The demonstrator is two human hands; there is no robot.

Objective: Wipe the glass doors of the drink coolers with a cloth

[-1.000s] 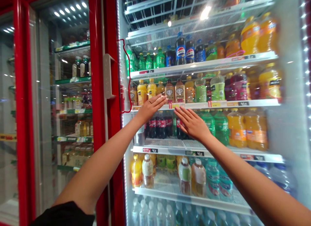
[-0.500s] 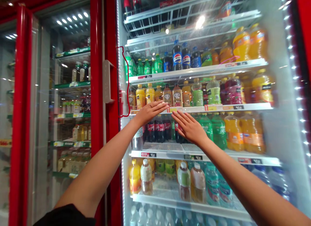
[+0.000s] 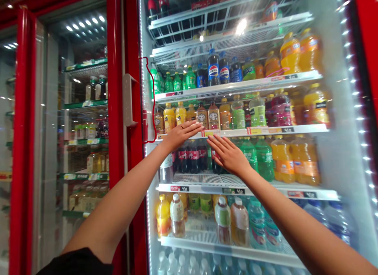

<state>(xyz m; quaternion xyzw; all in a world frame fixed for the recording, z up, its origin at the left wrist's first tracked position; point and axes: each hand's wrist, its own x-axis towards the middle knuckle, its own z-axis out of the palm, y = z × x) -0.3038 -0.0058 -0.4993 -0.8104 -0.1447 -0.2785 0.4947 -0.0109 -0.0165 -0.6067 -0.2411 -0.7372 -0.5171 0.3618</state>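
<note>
Pepsi on a blue bottle; 4.8 on a shelf tag

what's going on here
A person is at a glass-door drinks cooler with both arms raised and hands spread. The left hand, wearing a ring, is level with the price rail; the right hand is just below it, near cola bottles. Neither hand holds anything, and whether they touch the glass can't be told.

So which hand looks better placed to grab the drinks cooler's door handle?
Probably the left hand: it is nearer the pale door handle than the right hand.
</note>
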